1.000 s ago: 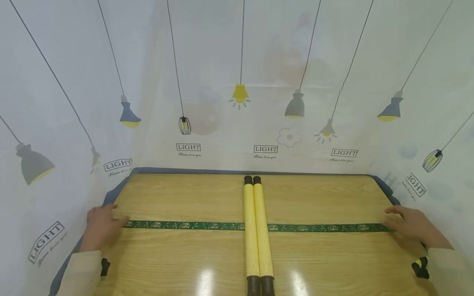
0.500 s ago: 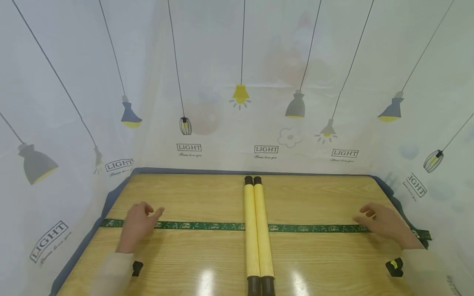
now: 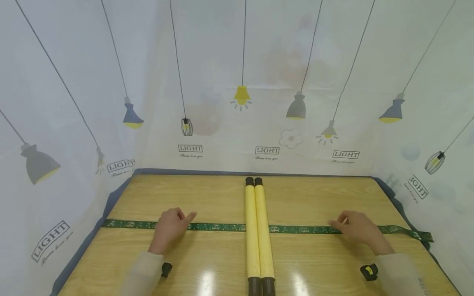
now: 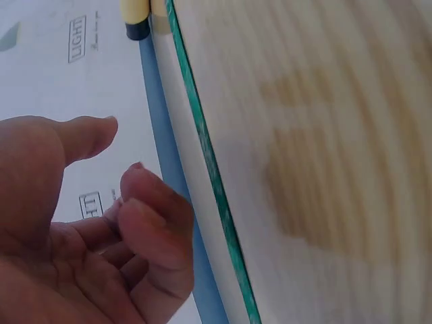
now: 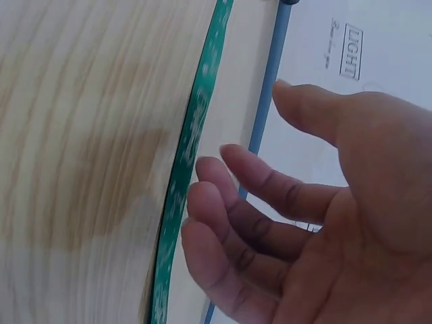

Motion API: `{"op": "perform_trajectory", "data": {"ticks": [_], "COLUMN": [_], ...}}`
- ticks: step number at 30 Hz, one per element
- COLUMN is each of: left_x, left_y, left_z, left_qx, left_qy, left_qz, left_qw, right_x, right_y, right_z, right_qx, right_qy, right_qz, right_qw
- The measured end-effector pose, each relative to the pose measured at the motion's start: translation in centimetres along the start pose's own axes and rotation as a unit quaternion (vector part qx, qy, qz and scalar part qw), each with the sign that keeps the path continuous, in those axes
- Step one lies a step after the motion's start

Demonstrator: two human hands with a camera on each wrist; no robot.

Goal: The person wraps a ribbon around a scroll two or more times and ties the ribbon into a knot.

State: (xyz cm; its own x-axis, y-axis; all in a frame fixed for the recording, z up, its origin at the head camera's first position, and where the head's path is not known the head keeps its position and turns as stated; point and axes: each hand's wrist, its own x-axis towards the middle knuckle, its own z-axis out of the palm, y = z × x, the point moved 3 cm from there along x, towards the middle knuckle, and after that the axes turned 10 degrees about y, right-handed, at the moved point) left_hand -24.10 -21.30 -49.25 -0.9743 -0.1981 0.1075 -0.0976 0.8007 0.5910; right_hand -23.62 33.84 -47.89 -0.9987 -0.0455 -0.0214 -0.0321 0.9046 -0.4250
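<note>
A green patterned ribbon (image 3: 218, 227) runs left to right across the wooden table, passing under two yellow tubes (image 3: 256, 230) with dark end caps that lie side by side. My left hand (image 3: 171, 228) is over the ribbon left of the tubes. In the left wrist view its fingers are loosely curled with nothing between them, and the ribbon (image 4: 209, 162) shows beyond. Over the ribbon's right half is my right hand (image 3: 357, 228), likewise loosely curled and holding nothing; the right wrist view has the ribbon (image 5: 185, 155) just beyond the fingertips.
The wooden table (image 3: 192, 189) has a blue edge (image 3: 200, 172) at the back. White sheeting (image 3: 222, 53) printed with lamps surrounds it. The ribbon's right end (image 3: 426, 236) hangs at the table's right edge, slightly twisted.
Both hands have left the ribbon's two ends and moved inward toward the tubes. The ribbon's ends now show uncovered at the table's sides; the tubes have stayed put.
</note>
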Motion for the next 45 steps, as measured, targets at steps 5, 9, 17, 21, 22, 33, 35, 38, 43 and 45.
{"op": "perform_trajectory", "data": {"ticks": [5,9,17,21,22,33,35,38,43,45], "left_x": [-0.7,-0.9,-0.8,-0.5,-0.5,0.1,0.2,0.3,0.9,1.1], "left_y": [0.6,0.9,1.1,1.2,1.3,1.7,1.8,1.9,2.2,2.5], "left_z": [1.2,1.5,2.0,2.1,2.1,2.2,2.2,2.3,2.3,2.3], "left_qx": [0.033,0.055,0.094,0.086,0.085,0.044,0.023,-0.018,-0.093,-0.133], "left_qy": [-0.022,-0.022,-0.032,-0.031,-0.032,-0.025,-0.019,-0.010,0.013,0.016], "left_qz": [-0.017,-0.046,-0.063,-0.057,-0.057,-0.043,-0.044,-0.040,-0.026,-0.026], "left_qw": [0.9990,0.9972,0.9931,0.9942,0.9943,0.9978,0.9986,0.9990,0.9952,0.9906], "right_x": [0.0,-0.1,-0.2,-0.1,-0.1,0.3,0.4,0.6,1.0,1.2], "right_y": [-1.0,-0.8,-0.5,-0.6,-0.7,-0.3,-0.4,-0.7,-1.4,-1.6], "right_z": [1.2,2.1,2.6,2.6,2.6,3.2,3.3,3.2,3.1,3.0], "right_qx": [-0.005,-0.009,-0.030,-0.027,-0.025,0.035,0.046,0.070,0.116,0.132], "right_qy": [-0.023,-0.021,-0.021,-0.021,-0.021,0.010,0.026,0.047,0.063,0.070], "right_qz": [0.043,0.082,0.125,0.125,0.124,0.082,0.076,0.073,0.062,0.055], "right_qw": [0.9988,0.9963,0.9915,0.9916,0.9917,0.9959,0.9957,0.9937,0.9893,0.9873]}}
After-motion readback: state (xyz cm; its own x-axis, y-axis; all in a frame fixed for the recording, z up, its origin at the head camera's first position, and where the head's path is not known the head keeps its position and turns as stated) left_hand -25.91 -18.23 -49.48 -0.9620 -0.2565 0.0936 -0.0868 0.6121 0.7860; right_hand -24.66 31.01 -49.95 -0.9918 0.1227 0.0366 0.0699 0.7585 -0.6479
